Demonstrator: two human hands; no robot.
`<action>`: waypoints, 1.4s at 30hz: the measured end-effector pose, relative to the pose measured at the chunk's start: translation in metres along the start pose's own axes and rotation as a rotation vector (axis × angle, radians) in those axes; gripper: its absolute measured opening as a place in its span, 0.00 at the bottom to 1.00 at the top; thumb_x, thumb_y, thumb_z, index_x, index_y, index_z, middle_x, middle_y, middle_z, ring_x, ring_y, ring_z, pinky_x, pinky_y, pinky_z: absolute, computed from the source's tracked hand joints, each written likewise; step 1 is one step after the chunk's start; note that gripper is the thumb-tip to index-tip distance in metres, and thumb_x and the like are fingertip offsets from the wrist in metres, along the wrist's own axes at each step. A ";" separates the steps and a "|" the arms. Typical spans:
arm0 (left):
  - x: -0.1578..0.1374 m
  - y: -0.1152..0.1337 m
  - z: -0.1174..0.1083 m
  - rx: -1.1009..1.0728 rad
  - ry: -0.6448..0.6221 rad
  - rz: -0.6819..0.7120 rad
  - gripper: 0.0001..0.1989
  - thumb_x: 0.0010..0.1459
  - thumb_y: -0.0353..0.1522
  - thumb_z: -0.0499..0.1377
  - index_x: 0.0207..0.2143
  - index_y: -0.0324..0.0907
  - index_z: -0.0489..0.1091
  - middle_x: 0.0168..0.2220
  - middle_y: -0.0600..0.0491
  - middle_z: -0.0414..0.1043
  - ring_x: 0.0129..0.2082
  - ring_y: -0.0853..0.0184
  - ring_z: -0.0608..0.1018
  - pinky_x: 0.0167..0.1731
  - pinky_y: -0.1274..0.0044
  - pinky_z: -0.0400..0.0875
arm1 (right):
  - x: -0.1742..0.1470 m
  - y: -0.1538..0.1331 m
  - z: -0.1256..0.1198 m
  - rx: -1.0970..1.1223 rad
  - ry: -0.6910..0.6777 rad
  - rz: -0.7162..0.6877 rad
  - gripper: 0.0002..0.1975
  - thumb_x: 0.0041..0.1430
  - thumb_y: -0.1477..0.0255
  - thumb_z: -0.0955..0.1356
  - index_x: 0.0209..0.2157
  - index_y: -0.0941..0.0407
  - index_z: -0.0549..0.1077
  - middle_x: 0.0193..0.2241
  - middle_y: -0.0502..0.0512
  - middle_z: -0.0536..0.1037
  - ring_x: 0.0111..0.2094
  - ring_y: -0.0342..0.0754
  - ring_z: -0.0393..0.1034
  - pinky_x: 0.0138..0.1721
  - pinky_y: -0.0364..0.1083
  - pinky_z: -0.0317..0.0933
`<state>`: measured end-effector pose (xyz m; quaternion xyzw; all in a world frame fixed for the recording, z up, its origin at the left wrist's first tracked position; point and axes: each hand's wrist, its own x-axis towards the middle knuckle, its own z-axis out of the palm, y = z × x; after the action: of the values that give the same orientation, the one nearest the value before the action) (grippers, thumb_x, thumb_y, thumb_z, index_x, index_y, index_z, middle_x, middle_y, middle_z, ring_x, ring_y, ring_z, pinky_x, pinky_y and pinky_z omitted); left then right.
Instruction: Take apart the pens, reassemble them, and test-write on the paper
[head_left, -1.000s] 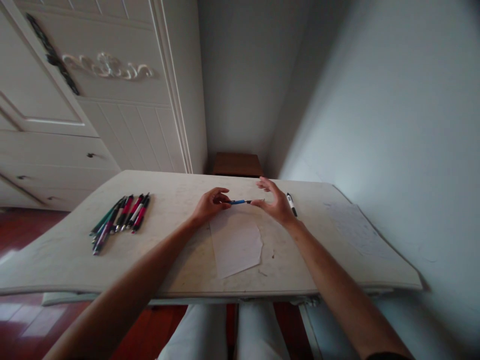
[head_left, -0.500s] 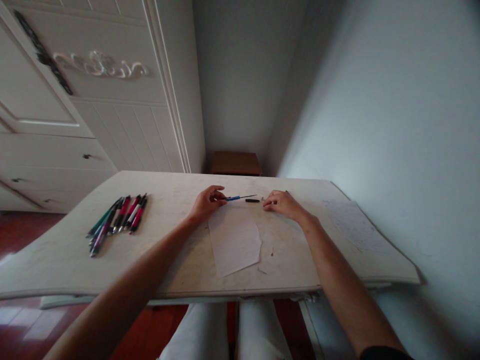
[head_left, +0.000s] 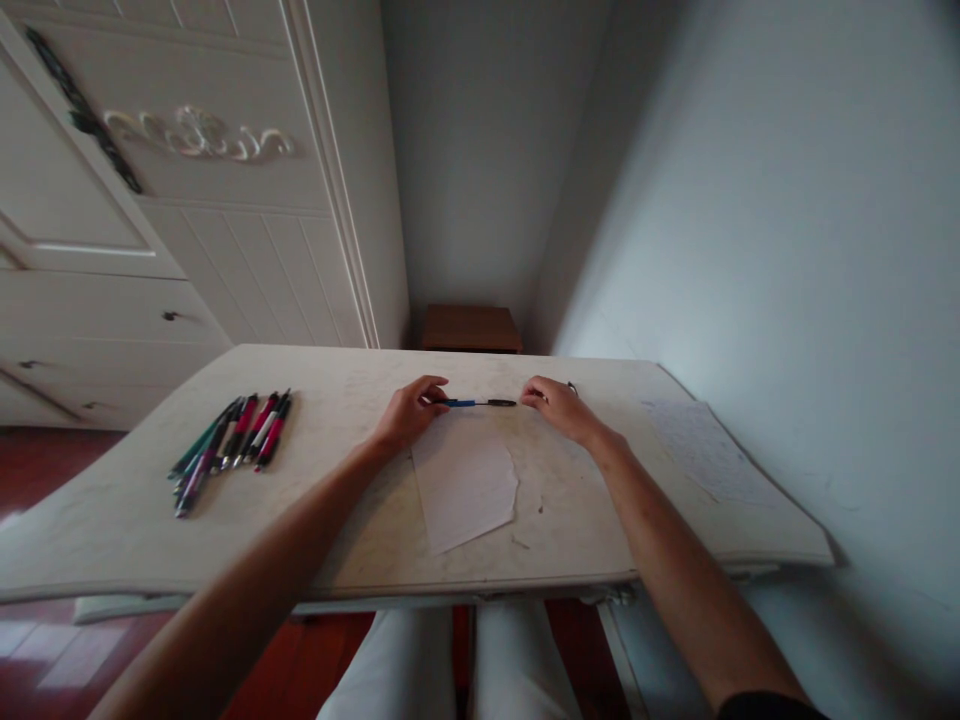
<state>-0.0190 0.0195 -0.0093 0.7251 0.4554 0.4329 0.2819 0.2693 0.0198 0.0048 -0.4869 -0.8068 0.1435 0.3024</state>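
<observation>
My left hand pinches the blue part of a pen at its left end, just above the table. A thin refill sticks out of the blue part to the right. In line with it lies a short black pen piece; whether the refill sits inside or only overlaps it, I cannot tell. My right hand is just right of the black piece, fingers curled and pressed together; what they hold, if anything, is too small to name. A sheet of white paper lies below the pen parts.
Several click pens in red, black, purple and green lie in a bunch on the left of the white table. A written sheet lies at the right by the wall. A small dark object is behind my right hand.
The blue part with its refill has turned level and lines up with the black piece, where the refill pointed above it. My right hand has shifted slightly left and up.
</observation>
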 end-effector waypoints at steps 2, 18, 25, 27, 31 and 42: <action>0.000 0.000 0.000 0.007 0.000 0.005 0.19 0.47 0.32 0.63 0.44 0.40 0.71 0.34 0.51 0.78 0.33 0.64 0.78 0.38 0.71 0.72 | 0.000 -0.001 -0.001 0.019 0.037 -0.003 0.03 0.58 0.72 0.68 0.30 0.56 0.73 0.27 0.50 0.76 0.29 0.45 0.68 0.33 0.43 0.59; -0.001 0.002 0.001 0.039 -0.009 0.055 0.17 0.49 0.32 0.62 0.43 0.41 0.72 0.34 0.51 0.78 0.34 0.63 0.78 0.38 0.71 0.72 | -0.001 -0.009 0.005 0.055 0.048 -0.088 0.06 0.52 0.78 0.71 0.33 0.56 0.74 0.30 0.51 0.77 0.30 0.44 0.69 0.34 0.43 0.61; -0.002 0.003 0.001 0.036 -0.025 0.055 0.17 0.49 0.32 0.63 0.44 0.41 0.72 0.34 0.51 0.78 0.34 0.64 0.78 0.38 0.71 0.72 | -0.001 -0.014 0.007 0.065 0.028 -0.082 0.05 0.53 0.78 0.70 0.33 0.56 0.74 0.30 0.51 0.77 0.30 0.44 0.69 0.33 0.43 0.61; -0.002 0.005 0.001 0.041 -0.032 0.060 0.17 0.49 0.32 0.63 0.44 0.41 0.72 0.34 0.51 0.78 0.34 0.64 0.78 0.37 0.71 0.72 | -0.001 -0.015 0.008 0.067 0.025 -0.081 0.05 0.53 0.78 0.70 0.33 0.56 0.74 0.30 0.51 0.77 0.30 0.44 0.69 0.32 0.43 0.61; -0.004 0.010 0.002 0.026 -0.055 0.070 0.17 0.49 0.33 0.63 0.43 0.41 0.72 0.34 0.51 0.79 0.33 0.64 0.78 0.37 0.72 0.73 | -0.001 -0.017 0.011 0.091 0.025 -0.088 0.04 0.54 0.77 0.70 0.33 0.57 0.75 0.30 0.52 0.78 0.30 0.44 0.70 0.32 0.42 0.61; -0.007 0.013 0.004 0.003 -0.065 0.097 0.17 0.50 0.34 0.63 0.43 0.41 0.72 0.34 0.52 0.79 0.32 0.65 0.78 0.36 0.73 0.73 | -0.006 -0.025 0.018 0.172 0.017 -0.130 0.17 0.53 0.79 0.70 0.46 0.57 0.76 0.33 0.53 0.82 0.35 0.47 0.76 0.43 0.47 0.67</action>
<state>-0.0112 0.0074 -0.0038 0.7603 0.4109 0.4217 0.2742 0.2421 0.0039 0.0020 -0.4070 -0.8186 0.1883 0.3587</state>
